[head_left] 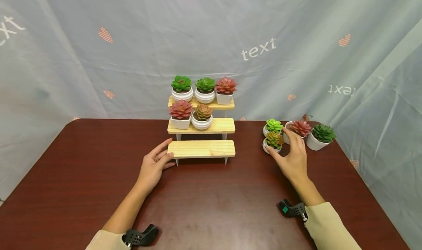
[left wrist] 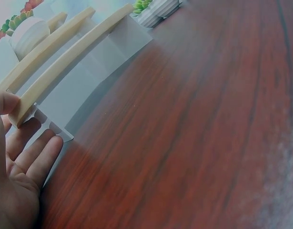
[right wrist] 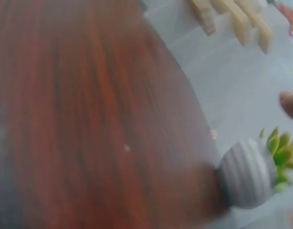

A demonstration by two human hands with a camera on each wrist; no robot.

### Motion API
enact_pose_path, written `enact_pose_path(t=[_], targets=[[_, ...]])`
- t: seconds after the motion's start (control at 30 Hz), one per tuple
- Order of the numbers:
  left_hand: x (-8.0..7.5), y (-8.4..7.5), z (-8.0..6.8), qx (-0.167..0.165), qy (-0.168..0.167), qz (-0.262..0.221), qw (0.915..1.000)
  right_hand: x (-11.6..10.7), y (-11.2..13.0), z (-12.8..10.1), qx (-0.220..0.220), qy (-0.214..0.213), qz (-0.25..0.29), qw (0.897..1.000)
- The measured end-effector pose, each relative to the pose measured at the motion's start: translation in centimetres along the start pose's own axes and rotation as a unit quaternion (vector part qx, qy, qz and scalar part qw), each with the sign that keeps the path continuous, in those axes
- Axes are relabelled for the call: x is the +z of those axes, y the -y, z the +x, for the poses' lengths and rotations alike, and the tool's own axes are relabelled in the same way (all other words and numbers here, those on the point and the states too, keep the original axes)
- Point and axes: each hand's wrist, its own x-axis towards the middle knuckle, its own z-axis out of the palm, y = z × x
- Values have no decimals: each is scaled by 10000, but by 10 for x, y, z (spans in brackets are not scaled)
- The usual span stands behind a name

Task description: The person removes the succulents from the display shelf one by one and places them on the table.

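Observation:
A three-tier wooden display stand (head_left: 201,148) with white legs stands in the middle of the table. My left hand (head_left: 155,165) holds the left end of its lowest board, the thumb (left wrist: 4,101) at the board's end and the other fingers lower by the leg. Over on the right, my right hand (head_left: 293,158) reaches around a yellow-green potted succulent (head_left: 274,140), thumb and fingers spread. A bright green potted succulent (head_left: 273,125) sits right behind it, near the index fingertip. In the right wrist view, the thumb tip (right wrist: 290,104) shows apart from the striped-looking white pot (right wrist: 247,174).
Three potted succulents line the top tier (head_left: 212,104); a pink one (head_left: 181,114) and an orange-brown one (head_left: 202,117) occupy the middle tier's left part. Beyond the right hand are a red potted succulent (head_left: 299,128) and a dark green one (head_left: 321,136). A grey curtain (head_left: 148,52) hangs behind.

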Motion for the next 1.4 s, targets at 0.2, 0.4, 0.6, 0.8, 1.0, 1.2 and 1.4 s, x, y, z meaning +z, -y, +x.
enact_pose_path(t=[0.2,0.4,0.6,0.8,1.0,1.2,1.4], targets=[[0,1,0,16,-65,-1,10000,-9,38,16,-681,-122,292,9972],[0,2,-1,2,-77,9,10000,-8,87,36,-920,294,708,9928],[-2,1,-2,-30,-106,42,9999,6,130,53,-1049,1066,842,9852],[-1,2,-2,-46,-73,-53,9999,20,161,67,-1134,1391,1118,9774],[1,3,0,-68,-54,-101,9999,35,182,80,-1212,1421,1416,9721],[3,3,0,-123,-95,-196,9997,51,184,81,-1136,1212,1606,9729],[-1,1,-3,-79,-114,-103,9998,65,178,75,-987,907,1796,9746]])
